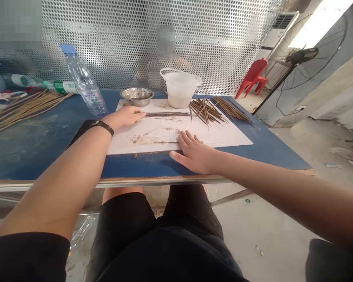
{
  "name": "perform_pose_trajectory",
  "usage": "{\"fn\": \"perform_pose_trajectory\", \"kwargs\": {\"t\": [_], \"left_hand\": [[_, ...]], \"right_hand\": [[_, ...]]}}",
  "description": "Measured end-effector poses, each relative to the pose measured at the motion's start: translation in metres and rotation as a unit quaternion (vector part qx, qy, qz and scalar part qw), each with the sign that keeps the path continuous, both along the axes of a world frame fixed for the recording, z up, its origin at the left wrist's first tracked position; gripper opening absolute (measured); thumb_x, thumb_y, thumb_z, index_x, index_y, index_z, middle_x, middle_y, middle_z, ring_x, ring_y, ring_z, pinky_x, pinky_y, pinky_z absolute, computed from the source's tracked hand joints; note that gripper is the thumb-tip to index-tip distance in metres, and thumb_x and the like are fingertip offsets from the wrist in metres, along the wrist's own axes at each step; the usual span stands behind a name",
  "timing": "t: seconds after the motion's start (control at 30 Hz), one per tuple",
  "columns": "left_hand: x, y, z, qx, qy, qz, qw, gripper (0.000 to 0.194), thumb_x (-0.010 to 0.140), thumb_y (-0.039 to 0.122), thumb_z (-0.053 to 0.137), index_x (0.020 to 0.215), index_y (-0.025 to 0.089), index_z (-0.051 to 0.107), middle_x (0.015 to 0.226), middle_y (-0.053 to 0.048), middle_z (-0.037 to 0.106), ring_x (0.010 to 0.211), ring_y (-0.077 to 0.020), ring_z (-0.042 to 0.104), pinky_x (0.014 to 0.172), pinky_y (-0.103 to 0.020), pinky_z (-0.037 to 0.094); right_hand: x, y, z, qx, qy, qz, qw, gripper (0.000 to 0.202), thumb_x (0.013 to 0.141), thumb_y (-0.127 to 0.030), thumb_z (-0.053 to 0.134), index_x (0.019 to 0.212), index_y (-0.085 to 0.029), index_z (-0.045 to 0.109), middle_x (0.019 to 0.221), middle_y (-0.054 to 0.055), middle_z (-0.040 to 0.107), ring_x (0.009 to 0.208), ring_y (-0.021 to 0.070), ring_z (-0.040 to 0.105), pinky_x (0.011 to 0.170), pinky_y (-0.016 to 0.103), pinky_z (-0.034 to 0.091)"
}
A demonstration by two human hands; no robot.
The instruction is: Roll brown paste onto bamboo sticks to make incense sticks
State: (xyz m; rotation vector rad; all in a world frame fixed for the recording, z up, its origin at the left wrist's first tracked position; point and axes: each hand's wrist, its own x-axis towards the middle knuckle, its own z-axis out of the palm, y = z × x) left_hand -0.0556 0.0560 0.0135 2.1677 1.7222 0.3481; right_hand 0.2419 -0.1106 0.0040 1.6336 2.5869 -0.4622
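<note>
My left hand [128, 116] reaches to the far left of a white board [235, 137], fingers bent together at the left ends of a row of thin dark sticks [167, 114]. These sticks lie side by side across the board. Nearer to me, my right hand [192, 150] lies flat, palm down, with its fingers stretched over a single thin stick [217, 141] that shows on both sides of them. Brown crumbs [138, 139] are scattered on the board. To the right is a loose heap of brown-coated sticks [207, 111].
Behind the board stand a metal bowl [137, 96] and a white bucket [181, 89]. More brown sticks [232, 109] lie at the right. A plastic bottle [86, 84] stands at the left, near long tan strands [26, 109]. A perforated metal sheet [114, 43] rises behind the blue table [147, 166].
</note>
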Motion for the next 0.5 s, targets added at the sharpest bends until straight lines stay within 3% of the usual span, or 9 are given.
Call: {"fn": "perform_pose_trajectory", "kwargs": {"t": [0.1, 0.37, 0.5], "left_hand": [[0.002, -0.002, 0.002, -0.007, 0.003, 0.005, 1.0, 0.059, 0.097, 0.069, 0.056, 0.131, 0.025, 0.076, 0.128, -0.015, 0.079, 0.112, -0.0354, 0.073, 0.087, -0.04, 0.052], [-0.001, 0.002, 0.0, -0.011, -0.003, 0.003, 1.0, 0.062, 0.098, 0.071, 0.054, 0.135, 0.027, 0.074, 0.123, -0.014, 0.079, 0.111, -0.0343, 0.073, 0.086, -0.038, 0.051], [-0.001, 0.001, -0.001, -0.014, -0.024, 0.003, 1.0, 0.059, 0.097, 0.071, 0.055, 0.133, 0.027, 0.074, 0.115, -0.011, 0.08, 0.113, -0.0333, 0.074, 0.088, -0.037, 0.052]], "right_hand": [[-0.009, 0.016, -0.001, 0.017, -0.005, -0.039, 0.999, 0.122, 0.1, -0.087, 0.004, 0.178, 0.007, 0.009, 0.187, 0.023, -0.001, 0.173, 0.0438, -0.008, 0.141, 0.064, 0.004], [-0.028, 0.113, -0.009, 0.024, -0.053, -0.07, 0.996, 0.107, 0.103, -0.076, -0.002, 0.181, -0.002, 0.001, 0.189, 0.018, -0.007, 0.173, 0.038, -0.018, 0.139, 0.063, -0.005], [-0.025, 0.125, -0.007, 0.039, -0.04, -0.059, 0.997, 0.105, 0.104, -0.072, 0.0, 0.18, 0.002, 0.003, 0.19, 0.017, -0.007, 0.173, 0.0382, -0.018, 0.139, 0.061, -0.006]]}}
